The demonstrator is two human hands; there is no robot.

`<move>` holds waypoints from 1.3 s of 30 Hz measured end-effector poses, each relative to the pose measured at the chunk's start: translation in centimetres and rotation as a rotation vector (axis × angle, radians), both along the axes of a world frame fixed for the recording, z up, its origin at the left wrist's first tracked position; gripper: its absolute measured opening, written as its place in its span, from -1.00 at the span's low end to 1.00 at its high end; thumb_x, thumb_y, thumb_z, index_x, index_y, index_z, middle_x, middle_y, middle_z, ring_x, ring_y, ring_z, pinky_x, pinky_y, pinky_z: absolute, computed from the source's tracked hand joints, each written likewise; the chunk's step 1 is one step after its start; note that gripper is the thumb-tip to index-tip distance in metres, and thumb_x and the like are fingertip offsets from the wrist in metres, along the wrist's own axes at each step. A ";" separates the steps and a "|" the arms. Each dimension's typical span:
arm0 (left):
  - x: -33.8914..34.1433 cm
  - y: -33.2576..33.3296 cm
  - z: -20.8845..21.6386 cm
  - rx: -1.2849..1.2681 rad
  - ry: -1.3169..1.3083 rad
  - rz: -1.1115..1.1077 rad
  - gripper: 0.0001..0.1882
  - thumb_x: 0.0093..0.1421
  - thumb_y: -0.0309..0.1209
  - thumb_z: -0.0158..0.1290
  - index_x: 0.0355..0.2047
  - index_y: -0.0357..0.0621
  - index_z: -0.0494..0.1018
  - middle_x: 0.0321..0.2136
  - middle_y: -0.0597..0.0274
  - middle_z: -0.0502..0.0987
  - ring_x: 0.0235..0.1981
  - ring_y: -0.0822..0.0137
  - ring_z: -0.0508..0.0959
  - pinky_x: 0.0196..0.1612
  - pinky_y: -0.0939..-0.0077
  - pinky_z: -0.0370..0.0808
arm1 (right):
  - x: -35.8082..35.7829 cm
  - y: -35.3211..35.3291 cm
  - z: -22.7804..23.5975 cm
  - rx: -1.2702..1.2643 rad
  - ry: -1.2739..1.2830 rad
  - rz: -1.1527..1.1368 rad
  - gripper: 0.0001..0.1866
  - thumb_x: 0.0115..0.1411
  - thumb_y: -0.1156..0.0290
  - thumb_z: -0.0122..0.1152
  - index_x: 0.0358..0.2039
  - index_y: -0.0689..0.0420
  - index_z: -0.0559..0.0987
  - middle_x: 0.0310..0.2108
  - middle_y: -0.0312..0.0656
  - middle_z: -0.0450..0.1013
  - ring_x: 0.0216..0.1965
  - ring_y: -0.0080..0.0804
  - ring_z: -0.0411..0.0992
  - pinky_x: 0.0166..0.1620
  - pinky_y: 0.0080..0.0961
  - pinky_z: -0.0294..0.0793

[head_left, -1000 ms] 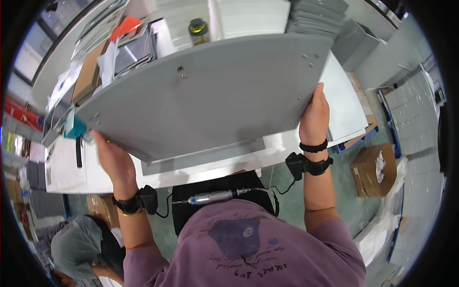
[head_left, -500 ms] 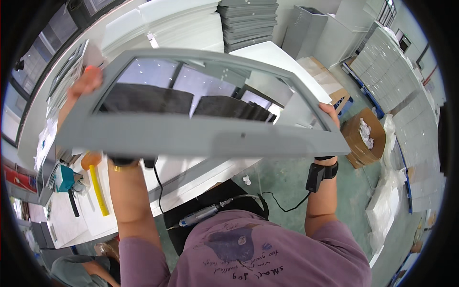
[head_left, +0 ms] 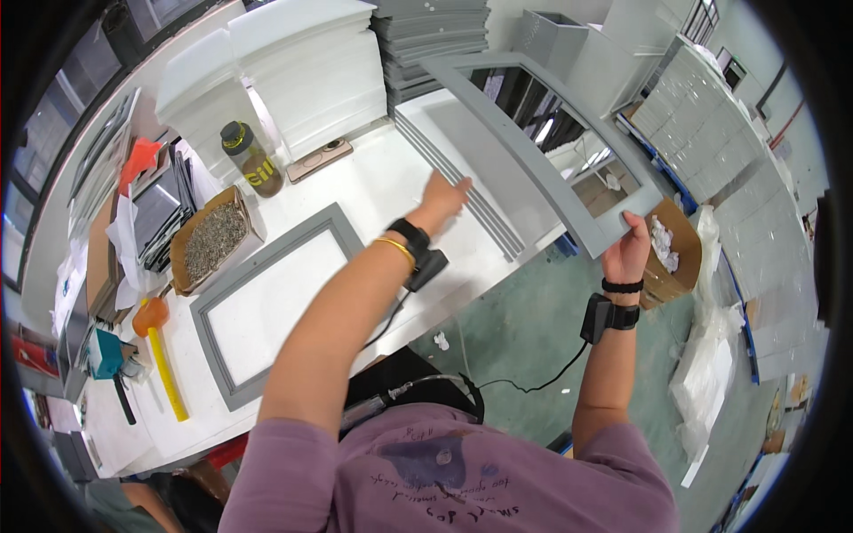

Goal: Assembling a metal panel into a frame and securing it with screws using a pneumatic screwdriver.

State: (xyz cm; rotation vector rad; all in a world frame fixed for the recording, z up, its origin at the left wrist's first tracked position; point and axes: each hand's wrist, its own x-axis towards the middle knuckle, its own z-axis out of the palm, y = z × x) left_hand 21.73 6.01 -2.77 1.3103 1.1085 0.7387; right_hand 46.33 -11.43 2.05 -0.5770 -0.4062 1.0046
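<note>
The grey frame panel (head_left: 542,147), earlier overhead, now hangs right off the table edge (head_left: 498,284), pinched by the right hand (head_left: 629,251); the left hand (head_left: 444,197) reaches open, empty.

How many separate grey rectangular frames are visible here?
2: one grey frame lies flat on the white table; another frame is held by the right hand. Stacks behind may hide more.
</note>
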 end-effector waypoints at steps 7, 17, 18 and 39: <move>5.1 0.5 -4.0 0.132 0.131 0.070 -0.26 0.09 -0.33 0.06 0.03 -0.62 -0.11 -0.38 -0.31 0.46 -0.34 -0.06 0.53 -0.30 0.27 0.47 | 1.3 0.4 -2.1 -0.010 -0.014 -0.032 -0.86 0.07 0.51 0.01 -0.31 0.15 0.42 -0.39 -0.31 0.41 -0.29 -0.40 0.40 -0.13 -0.42 0.37; 5.6 0.2 -4.0 0.110 0.282 0.044 -0.21 0.13 -0.38 -0.13 0.13 -0.62 -0.36 -0.26 -0.39 0.43 -0.17 -0.17 0.46 -0.07 0.18 0.37 | -0.3 2.7 -3.5 -0.018 -0.059 0.051 -0.89 0.05 0.50 0.02 -0.36 0.17 0.40 -0.40 -0.26 0.42 -0.32 -0.36 0.41 -0.16 -0.37 0.39; 5.6 0.2 -3.8 0.076 0.266 0.025 -0.20 0.12 -0.40 -0.13 0.14 -0.61 -0.36 -0.26 -0.38 0.44 -0.18 -0.16 0.47 -0.07 0.19 0.37 | -0.8 3.1 -3.4 -0.049 -0.047 0.005 -0.89 0.05 0.50 0.02 -0.36 0.17 0.40 -0.41 -0.27 0.42 -0.32 -0.36 0.41 -0.16 -0.38 0.39; 5.5 -0.7 -2.4 0.109 0.328 0.021 -0.18 0.02 -0.52 -0.12 0.13 -0.63 -0.37 -0.32 -0.38 0.45 -0.26 -0.16 0.50 -0.15 0.17 0.41 | 1.0 7.5 -8.0 -0.094 -0.075 0.149 -0.86 0.06 0.49 0.01 -0.32 0.16 0.40 -0.36 -0.28 0.42 -0.26 -0.38 0.41 -0.11 -0.37 0.39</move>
